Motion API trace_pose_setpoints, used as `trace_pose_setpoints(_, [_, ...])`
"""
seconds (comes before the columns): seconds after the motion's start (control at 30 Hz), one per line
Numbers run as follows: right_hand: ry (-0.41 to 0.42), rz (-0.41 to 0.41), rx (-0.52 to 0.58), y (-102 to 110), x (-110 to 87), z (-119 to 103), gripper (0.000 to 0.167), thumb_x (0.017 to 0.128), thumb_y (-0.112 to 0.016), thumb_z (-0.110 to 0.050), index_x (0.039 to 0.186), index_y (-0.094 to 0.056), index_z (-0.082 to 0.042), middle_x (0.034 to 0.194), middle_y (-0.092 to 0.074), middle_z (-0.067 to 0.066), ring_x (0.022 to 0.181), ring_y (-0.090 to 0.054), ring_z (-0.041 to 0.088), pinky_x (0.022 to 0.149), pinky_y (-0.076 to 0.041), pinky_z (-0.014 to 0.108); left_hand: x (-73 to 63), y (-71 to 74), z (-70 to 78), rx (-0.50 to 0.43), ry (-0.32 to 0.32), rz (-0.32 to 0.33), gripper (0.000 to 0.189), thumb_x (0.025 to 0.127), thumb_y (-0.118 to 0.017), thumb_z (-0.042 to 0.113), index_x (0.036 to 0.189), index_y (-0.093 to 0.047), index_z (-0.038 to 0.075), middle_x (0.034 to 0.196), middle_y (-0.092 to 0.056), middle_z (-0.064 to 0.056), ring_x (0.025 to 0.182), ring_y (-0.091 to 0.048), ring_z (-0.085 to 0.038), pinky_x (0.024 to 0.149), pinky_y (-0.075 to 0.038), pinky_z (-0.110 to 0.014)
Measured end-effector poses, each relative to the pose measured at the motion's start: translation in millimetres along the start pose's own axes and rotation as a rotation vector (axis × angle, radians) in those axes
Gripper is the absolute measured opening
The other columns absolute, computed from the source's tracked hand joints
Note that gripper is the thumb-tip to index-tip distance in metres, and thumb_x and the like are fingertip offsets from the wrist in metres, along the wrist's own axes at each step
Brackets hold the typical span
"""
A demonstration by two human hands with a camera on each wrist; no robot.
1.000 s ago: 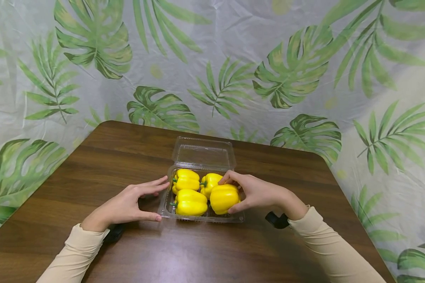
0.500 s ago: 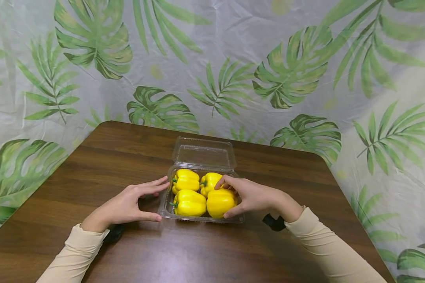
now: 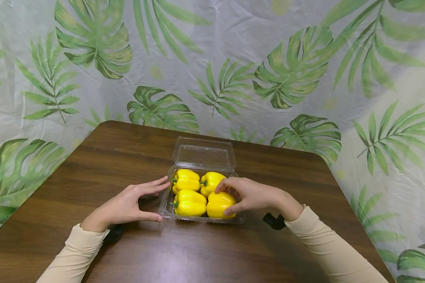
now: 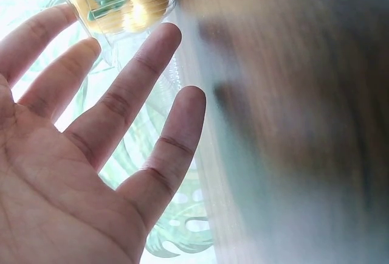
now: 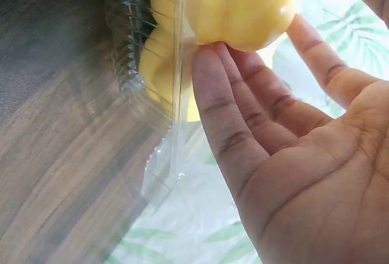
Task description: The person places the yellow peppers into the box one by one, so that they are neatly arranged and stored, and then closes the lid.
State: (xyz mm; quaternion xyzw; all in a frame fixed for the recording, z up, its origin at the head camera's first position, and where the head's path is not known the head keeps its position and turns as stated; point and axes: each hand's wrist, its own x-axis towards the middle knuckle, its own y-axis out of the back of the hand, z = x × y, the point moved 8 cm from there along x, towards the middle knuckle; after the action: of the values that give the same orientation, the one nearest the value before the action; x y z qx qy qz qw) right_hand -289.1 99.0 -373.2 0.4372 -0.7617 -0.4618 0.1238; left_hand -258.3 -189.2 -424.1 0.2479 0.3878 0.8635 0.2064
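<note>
A clear plastic clamshell container (image 3: 198, 219) stands on the table with its lid (image 3: 204, 152) folded back. Inside sit several yellow bell peppers, among them a front-left one (image 3: 190, 203), a back-left one (image 3: 186, 181) and a back-right one (image 3: 211, 183). My right hand (image 3: 253, 194) holds the front-right bell pepper (image 3: 219, 205) in its compartment, thumb on the near side and fingers over the far side. In the right wrist view, fingertips lie against that pepper's end (image 5: 243, 8). My left hand (image 3: 127, 204) has its fingers spread, fingertips and thumb at the container's left edge.
The dark wooden table (image 3: 134, 255) surrounds the container. Behind it hangs a leaf-patterned cloth (image 3: 233, 47). A black wrist mount (image 3: 273, 221) shows under the right wrist, and another (image 3: 113, 234) under the left.
My right hand has lowered the front-right pepper slightly toward the front-left one, and it now sits deeper in the container. The left hand has stayed put.
</note>
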Motion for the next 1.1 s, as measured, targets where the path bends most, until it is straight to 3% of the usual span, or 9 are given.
trace_pose_setpoints(0.5, [0.001,-0.006,-0.051,2.8,0.8,-5.7,0.053,0.092,-0.088,-0.026,0.138,-0.064,-0.014,0.133,-0.066,0.003,0.108,-0.06,0.018,0.094,-0.057,0.041,1.0,-0.7,-0.7,0.008,0.004,-0.003,0.093,0.081,-0.091,0.055,0.159,-0.054,0.02,0.171,-0.045,0.0,0.119,-0.075,-0.012,0.112,-0.051,-0.057])
trace_pose_setpoints(0.8, [-0.001,-0.009,-0.015,1.6,2.9,-3.2,0.054,0.091,-0.089,-0.022,0.137,-0.064,-0.012,0.136,-0.066,0.004,0.118,-0.061,0.021,0.099,-0.059,0.039,0.3,-0.1,-1.8,0.01,0.002,0.005,0.092,0.081,-0.094,0.048,0.159,-0.055,0.021,0.171,-0.045,0.0,0.117,-0.075,-0.01,0.112,-0.051,-0.055])
trace_pose_setpoints(1.1, [-0.016,-0.015,-0.016,3.2,1.6,-1.9,0.053,0.09,-0.089,-0.022,0.136,-0.064,-0.012,0.132,-0.065,0.005,0.117,-0.062,0.022,0.098,-0.06,0.039,0.7,-0.1,-0.9,0.016,0.0,0.003,0.092,0.081,-0.094,0.048,0.159,-0.055,0.02,0.171,-0.045,-0.001,0.117,-0.075,-0.01,0.112,-0.051,-0.057])
